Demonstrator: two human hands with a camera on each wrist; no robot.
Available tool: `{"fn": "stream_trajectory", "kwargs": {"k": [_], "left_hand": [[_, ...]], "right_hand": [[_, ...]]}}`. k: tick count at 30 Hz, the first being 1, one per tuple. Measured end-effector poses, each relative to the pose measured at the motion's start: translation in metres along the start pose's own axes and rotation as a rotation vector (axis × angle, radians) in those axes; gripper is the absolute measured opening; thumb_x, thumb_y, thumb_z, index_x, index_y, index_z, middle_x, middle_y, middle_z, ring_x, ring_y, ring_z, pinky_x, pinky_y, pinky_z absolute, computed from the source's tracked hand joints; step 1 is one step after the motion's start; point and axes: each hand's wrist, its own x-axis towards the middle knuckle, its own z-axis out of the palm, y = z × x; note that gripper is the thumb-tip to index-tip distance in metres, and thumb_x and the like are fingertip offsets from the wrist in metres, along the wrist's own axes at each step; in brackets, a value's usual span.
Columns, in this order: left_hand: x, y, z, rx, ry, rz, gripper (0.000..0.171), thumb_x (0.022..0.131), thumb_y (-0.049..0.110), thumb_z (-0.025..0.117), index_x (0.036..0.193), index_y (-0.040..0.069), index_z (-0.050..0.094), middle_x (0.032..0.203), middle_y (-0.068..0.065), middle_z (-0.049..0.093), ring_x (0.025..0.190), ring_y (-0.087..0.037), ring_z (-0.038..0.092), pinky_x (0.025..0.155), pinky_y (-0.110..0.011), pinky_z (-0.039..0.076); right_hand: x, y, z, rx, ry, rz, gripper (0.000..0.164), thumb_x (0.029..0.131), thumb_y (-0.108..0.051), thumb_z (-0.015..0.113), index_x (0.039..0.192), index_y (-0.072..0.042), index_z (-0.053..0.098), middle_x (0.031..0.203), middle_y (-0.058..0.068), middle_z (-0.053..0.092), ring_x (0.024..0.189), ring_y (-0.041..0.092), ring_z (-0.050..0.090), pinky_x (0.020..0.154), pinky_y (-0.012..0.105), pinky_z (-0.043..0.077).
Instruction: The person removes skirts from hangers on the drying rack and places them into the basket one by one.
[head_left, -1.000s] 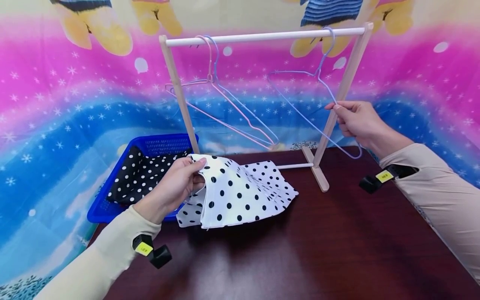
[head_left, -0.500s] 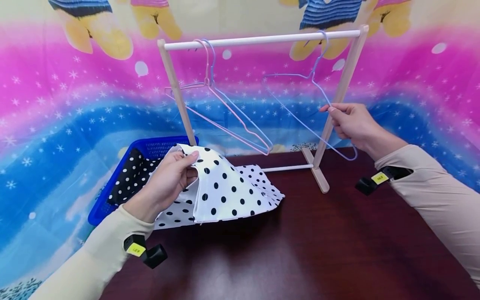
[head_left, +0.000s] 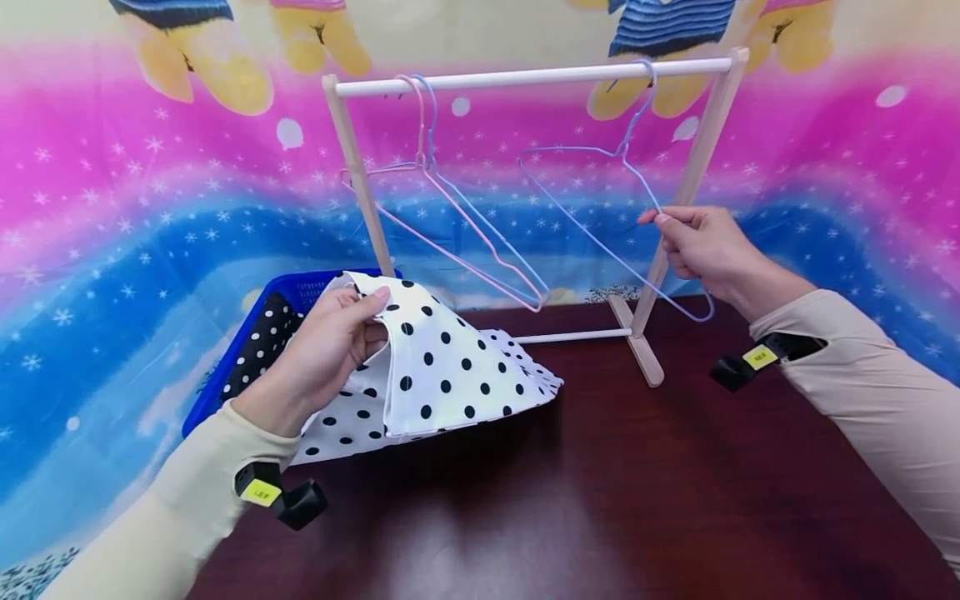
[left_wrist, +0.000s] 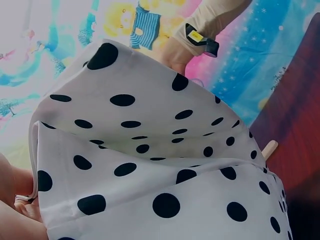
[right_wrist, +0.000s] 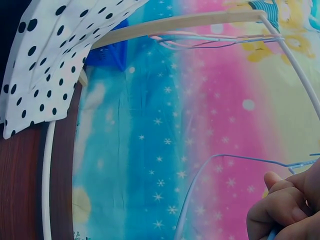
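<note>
My left hand (head_left: 335, 333) pinches the upper edge of a white cloth with black polka dots (head_left: 465, 367), its thumb on top. The cloth hangs in folds over the table; in the left wrist view the cloth (left_wrist: 166, 205) gapes between two layers. My right hand (head_left: 701, 242) pinches the sloping right arm of a light purple-blue wire clothes hanger (head_left: 581, 223) between thumb and fingers. That hanger's hook rests over the top rail near its right end. In the right wrist view the right hand (right_wrist: 282, 210) shows at the lower right, curled on the hanger (right_wrist: 200, 167).
A wooden clothes rack (head_left: 525, 77) with a white top rail stands at the back of the dark red table (head_left: 637, 483). Left on the rail hang a pink hanger (head_left: 480, 229) and a blue hanger (head_left: 517, 242). A blue basket (head_left: 217, 383) holds black polka-dot cloth (head_left: 258, 342).
My left hand has moved left and up with the white cloth, covering more of the basket. My right hand has shifted slightly left, and the hanger has moved a little left with it.
</note>
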Motion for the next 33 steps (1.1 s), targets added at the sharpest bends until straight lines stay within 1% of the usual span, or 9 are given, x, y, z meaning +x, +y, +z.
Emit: {"fn": "stream_trajectory", "kwargs": {"k": [5,12,16,20,24,28,33], "left_hand": [[-0.004,0.008,-0.002,0.015,0.003,0.014,0.029,0.109,0.027,0.046,0.113,0.000,0.057,0.095,0.005,0.075,0.084,-0.005,0.072,0.077,-0.018,0.056],[-0.009,0.016,-0.008,0.008,0.019,0.028,0.028,0.107,0.027,0.049,0.105,0.004,0.063,0.094,0.004,0.074,0.082,-0.005,0.071,0.076,-0.018,0.055],[-0.011,0.021,-0.012,-0.002,0.018,0.057,0.028,0.107,0.028,0.051,0.103,0.006,0.067,0.098,0.003,0.075,0.084,-0.007,0.073,0.077,-0.019,0.057],[-0.015,0.027,-0.018,-0.025,0.023,0.093,0.025,0.106,0.026,0.054,0.100,0.007,0.069,0.096,0.003,0.076,0.083,-0.007,0.073,0.075,-0.018,0.055],[-0.017,0.031,-0.025,-0.043,0.038,0.120,0.024,0.104,0.024,0.056,0.097,0.007,0.071,0.095,0.003,0.077,0.081,-0.006,0.072,0.074,-0.018,0.054],[-0.019,0.036,-0.030,-0.045,0.071,0.130,0.024,0.103,0.024,0.058,0.092,0.007,0.072,0.091,0.004,0.076,0.078,-0.006,0.069,0.072,-0.017,0.051],[-0.021,0.043,-0.037,-0.047,0.149,0.135,0.028,0.102,0.022,0.060,0.080,0.009,0.070,0.079,0.005,0.070,0.068,-0.006,0.059,0.066,-0.018,0.045]], "right_hand": [[0.001,-0.001,0.002,-0.015,-0.005,0.011,0.024,0.109,-0.032,0.042,0.104,-0.036,0.066,0.058,-0.012,0.034,0.048,0.009,0.023,0.052,0.037,0.013],[0.002,-0.003,0.005,-0.025,-0.015,0.022,0.024,0.109,-0.033,0.042,0.107,-0.035,0.065,0.060,-0.011,0.035,0.048,0.007,0.026,0.054,0.038,0.014],[0.002,-0.003,0.005,-0.026,-0.019,0.021,0.024,0.109,-0.033,0.041,0.108,-0.034,0.064,0.060,-0.011,0.035,0.048,0.009,0.024,0.054,0.038,0.014],[0.004,-0.004,0.007,-0.020,-0.024,0.014,0.024,0.109,-0.032,0.041,0.109,-0.034,0.064,0.060,-0.011,0.034,0.048,0.009,0.023,0.054,0.037,0.014],[0.005,-0.004,0.009,0.007,-0.032,0.010,0.025,0.109,-0.031,0.041,0.105,-0.034,0.066,0.060,-0.011,0.034,0.047,0.008,0.023,0.053,0.036,0.013],[0.005,-0.004,0.010,0.023,-0.035,0.013,0.026,0.109,-0.030,0.041,0.104,-0.035,0.066,0.060,-0.011,0.034,0.048,0.010,0.020,0.053,0.036,0.013],[0.006,-0.005,0.010,0.024,-0.039,0.010,0.026,0.109,-0.030,0.041,0.104,-0.035,0.066,0.060,-0.011,0.033,0.049,0.011,0.020,0.053,0.036,0.012]]}}
